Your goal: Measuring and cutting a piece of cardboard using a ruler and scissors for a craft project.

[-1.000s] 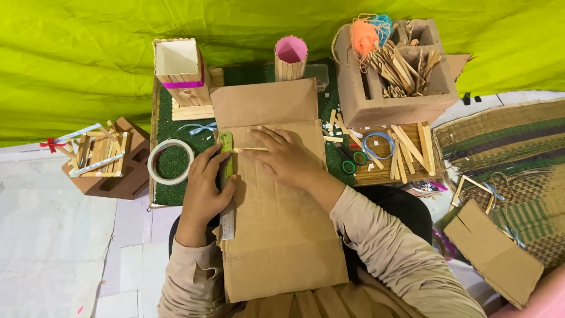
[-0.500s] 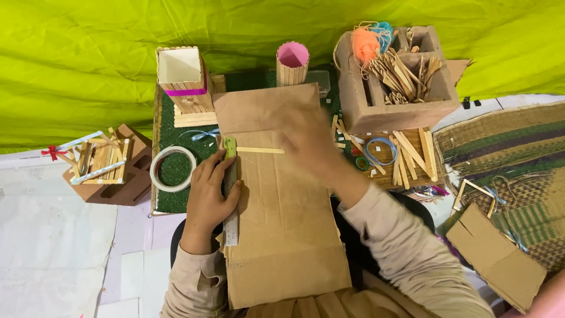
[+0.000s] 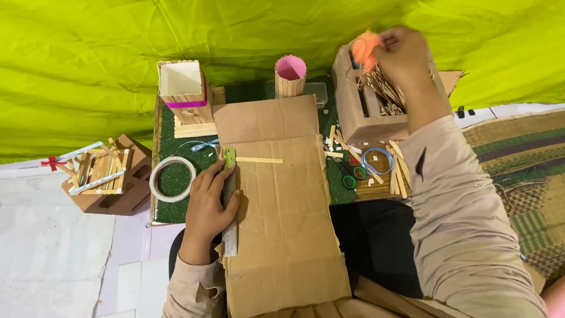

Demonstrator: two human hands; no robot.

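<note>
Left hand [image 3: 209, 203] lies flat, fingers spread open, pressing the steel ruler [image 3: 229, 209] onto the brown cardboard sheet [image 3: 282, 206]. Right hand [image 3: 403, 56], at 1 o'clock, reaches into the cardboard box of wooden sticks [image 3: 368, 112], fingers curled beside an orange tuft [image 3: 365, 50]; grip indeterminate.

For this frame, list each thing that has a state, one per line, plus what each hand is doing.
Left hand: pressing the metal ruler flat on the brown cardboard sheet.
Right hand: reaching into the open cardboard box of wooden sticks, at an orange fluffy tuft.
Single wooden stick: lying flat on the sheet.
Pink-lined stick cup: upright.
Green-handled scissors: closed, lying flat.
</note>
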